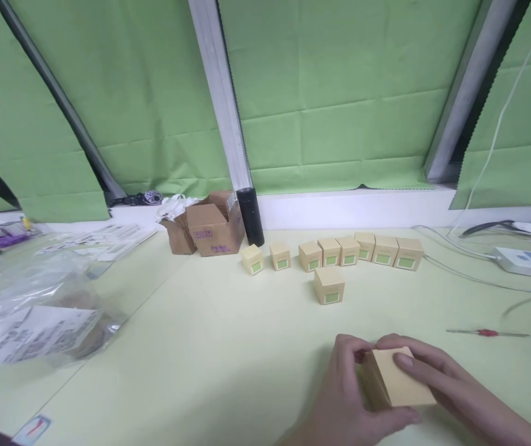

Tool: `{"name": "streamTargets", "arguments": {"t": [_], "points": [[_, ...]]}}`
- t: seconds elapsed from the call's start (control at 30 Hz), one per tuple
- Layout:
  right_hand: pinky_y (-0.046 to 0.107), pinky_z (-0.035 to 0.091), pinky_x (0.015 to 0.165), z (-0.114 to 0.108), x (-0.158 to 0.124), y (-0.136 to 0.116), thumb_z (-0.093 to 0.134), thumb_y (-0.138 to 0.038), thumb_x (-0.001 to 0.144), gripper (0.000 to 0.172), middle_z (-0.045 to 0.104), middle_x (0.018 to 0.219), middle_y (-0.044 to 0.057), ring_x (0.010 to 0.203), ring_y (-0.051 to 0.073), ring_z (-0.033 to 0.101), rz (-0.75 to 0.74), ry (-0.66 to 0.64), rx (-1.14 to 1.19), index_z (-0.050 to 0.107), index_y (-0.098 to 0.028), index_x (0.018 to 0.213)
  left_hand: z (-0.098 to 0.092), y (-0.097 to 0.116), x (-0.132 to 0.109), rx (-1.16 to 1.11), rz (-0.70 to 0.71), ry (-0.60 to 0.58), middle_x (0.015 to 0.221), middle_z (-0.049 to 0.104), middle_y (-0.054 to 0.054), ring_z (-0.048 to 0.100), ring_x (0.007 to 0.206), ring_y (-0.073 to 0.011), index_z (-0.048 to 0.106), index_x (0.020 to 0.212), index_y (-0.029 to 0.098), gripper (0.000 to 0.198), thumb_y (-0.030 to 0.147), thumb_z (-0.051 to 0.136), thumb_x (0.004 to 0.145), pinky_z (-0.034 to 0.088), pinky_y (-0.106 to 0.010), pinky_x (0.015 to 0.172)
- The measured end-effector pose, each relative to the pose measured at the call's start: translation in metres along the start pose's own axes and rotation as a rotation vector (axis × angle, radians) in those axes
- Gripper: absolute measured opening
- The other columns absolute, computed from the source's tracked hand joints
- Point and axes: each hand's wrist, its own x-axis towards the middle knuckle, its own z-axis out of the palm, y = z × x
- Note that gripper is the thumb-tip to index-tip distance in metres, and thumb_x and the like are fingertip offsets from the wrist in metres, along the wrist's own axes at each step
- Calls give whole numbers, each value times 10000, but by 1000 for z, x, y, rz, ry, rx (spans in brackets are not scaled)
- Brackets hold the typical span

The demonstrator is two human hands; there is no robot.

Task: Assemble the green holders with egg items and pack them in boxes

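Note:
Both of my hands hold one small tan cardboard box [398,379] just above the pale green table [210,347], near its front edge. My left hand [353,396] wraps its left side with fingers curled over the top edge. Lying across the top and right side of the box, my right hand [446,378] has its fingers closed on it. Further back a row of several similar tan boxes with green labels [340,251] runs across the table. One more such box [329,284] stands alone in front of that row.
An open brown carton [212,230] and a black cylinder [250,217] stand at the back. Clear plastic bags with printed sheets [38,322] lie at the left. A red-handled tool [487,333] lies at the right, with a white power strip [530,261] and cables behind it.

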Motion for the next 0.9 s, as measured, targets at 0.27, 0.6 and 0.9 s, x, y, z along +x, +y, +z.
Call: {"name": "streamTargets", "arguments": {"t": [0.27,0.6,0.9], "points": [[444,417,968,-2,4,3,603,-553,756,381,698,1039,50,1175,348,506,28,-3,-51,703,-283,1005,-1,-1,-1,-1,-22,-3,1071,504,-51,524,1000,-234,444,1076,213,639,288,815,562,405,-413,918],[427,450,981,-10,17,16,524,-588,819,470,629,1222,61,1185,312,527,-141,23,-161,622,-293,1171,-25,2,7,325,15,-48,1030,474,-63,524,988,-276,543,977,207,517,227,813,537,416,-434,922],[378,460,916,-14,118,-38,698,-368,699,692,427,1377,73,1157,281,518,-521,-142,-741,441,-307,1339,-145,7,57,533,21,202,1172,456,-103,514,1099,-251,483,1254,175,540,333,608,753,474,-331,877]]}}
